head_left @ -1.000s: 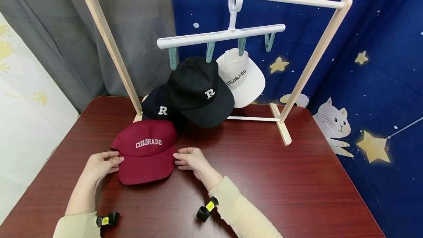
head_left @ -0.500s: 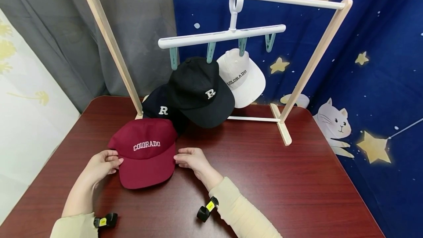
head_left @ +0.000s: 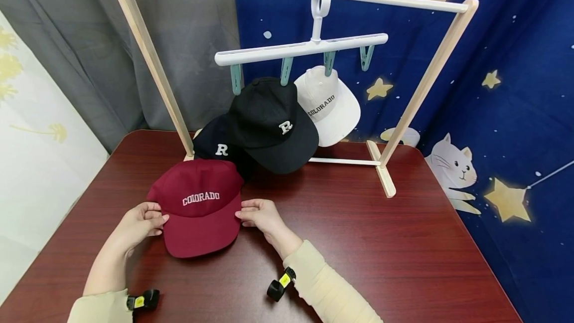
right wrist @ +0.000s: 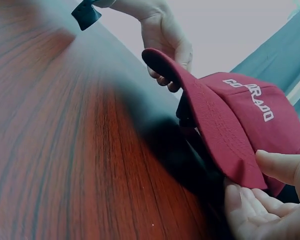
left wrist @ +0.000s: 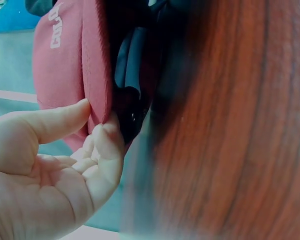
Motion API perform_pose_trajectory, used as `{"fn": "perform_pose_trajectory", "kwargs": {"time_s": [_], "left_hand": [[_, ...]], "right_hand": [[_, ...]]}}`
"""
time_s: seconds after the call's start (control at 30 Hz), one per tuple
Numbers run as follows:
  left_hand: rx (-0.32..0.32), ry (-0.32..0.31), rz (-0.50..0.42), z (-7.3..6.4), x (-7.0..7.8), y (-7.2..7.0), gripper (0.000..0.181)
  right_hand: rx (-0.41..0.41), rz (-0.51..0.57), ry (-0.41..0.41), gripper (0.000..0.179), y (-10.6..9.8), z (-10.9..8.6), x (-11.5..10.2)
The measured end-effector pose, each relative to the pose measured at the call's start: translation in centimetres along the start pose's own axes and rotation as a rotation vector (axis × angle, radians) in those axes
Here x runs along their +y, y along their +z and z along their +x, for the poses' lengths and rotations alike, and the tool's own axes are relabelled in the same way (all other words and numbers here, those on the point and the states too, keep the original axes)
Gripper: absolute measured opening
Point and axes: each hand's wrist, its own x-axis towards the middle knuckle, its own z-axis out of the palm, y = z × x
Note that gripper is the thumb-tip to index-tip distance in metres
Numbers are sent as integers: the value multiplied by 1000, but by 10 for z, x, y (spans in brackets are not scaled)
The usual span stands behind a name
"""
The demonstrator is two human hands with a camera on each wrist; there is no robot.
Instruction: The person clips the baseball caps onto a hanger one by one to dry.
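Over the left part of the reddish-brown table [head_left: 358, 243], the head view shows a maroon cap [head_left: 202, 208] held between the left hand [head_left: 141, 223] and the right hand [head_left: 264, 219], in front of a black cap [head_left: 269, 128] marked with a white R. In the left wrist view, that hand's thumb and bent fingers pinch the side of the brim [left wrist: 96, 65]; in the right wrist view, the other thumb presses the opposite side from above, fingers curled beneath.
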Motion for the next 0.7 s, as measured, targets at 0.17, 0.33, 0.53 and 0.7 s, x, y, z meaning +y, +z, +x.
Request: {"fn": "perform_pose_trajectory", "kwargs": {"time_s": [0.17,0.33,0.53,0.7], "left_hand": [[-46,12,-51,-1,1,2,31],[-54,18,-65,-1,3,2,33],[-52,33,-58,-2,6,1,34],[-64,56,-54,-5,7,-1,34]], "right_hand": [[1,24,-4,31,1,-1,-3],[1,13,-21,32,0,-1,-4],[-10,-11,-48,33,-1,-2,-7],[-24,-33,-66,34,-1,-3,-10]]}}
